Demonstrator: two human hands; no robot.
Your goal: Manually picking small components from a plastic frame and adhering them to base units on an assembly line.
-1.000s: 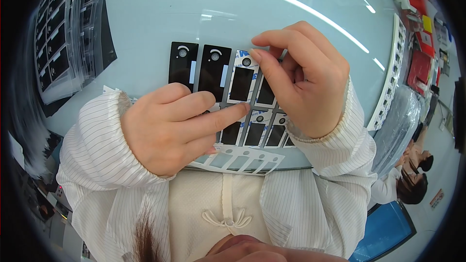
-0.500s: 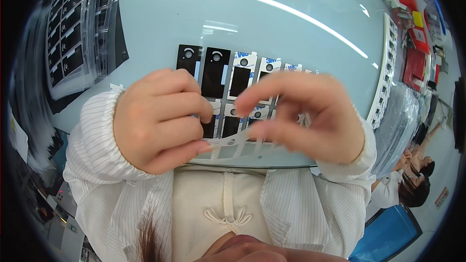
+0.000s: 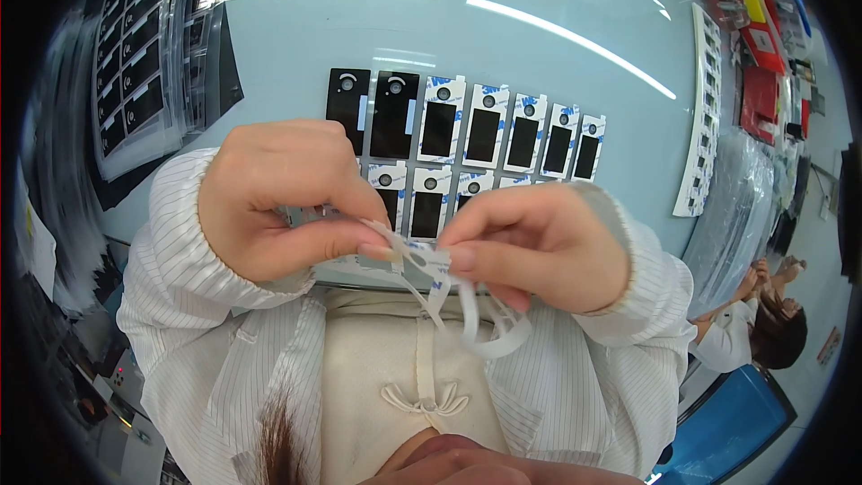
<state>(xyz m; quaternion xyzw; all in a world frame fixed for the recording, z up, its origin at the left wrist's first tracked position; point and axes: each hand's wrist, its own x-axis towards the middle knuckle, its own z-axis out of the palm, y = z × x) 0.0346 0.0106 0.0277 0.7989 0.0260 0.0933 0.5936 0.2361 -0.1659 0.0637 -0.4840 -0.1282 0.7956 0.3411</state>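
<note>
A thin white adhesive-backing strip point(image 3: 498, 341) with cut-out windows and blue print hangs in loops near my body, at the table's near edge. My left hand point(image 3: 278, 202) pinches one end between thumb and finger. Close beside it, my right hand point(image 3: 552, 247) pinches the same strip, thumb against forefinger. Beyond the hands lie two rows of small rectangular pieces. Two are black panels point(image 3: 393, 130) with a round hole and a pale tab; several others are white-and-blue framed pieces point(image 3: 485, 126) with black centres. Both hands partly cover the nearer row.
Stacked plastic sheets of black panels point(image 3: 130, 81) lie at the left. At the right are a long white strip sheet point(image 3: 699, 117), clear plastic bags point(image 3: 732, 224) and red boxes point(image 3: 761, 45). A co-worker point(image 3: 763, 323) sits farther right, near a blue bin point(image 3: 732, 418).
My right hand has come down and closed in a pinch nearer the left. The strip, stretched flat before, now bunches and curls below the hands. More of the far row shows.
</note>
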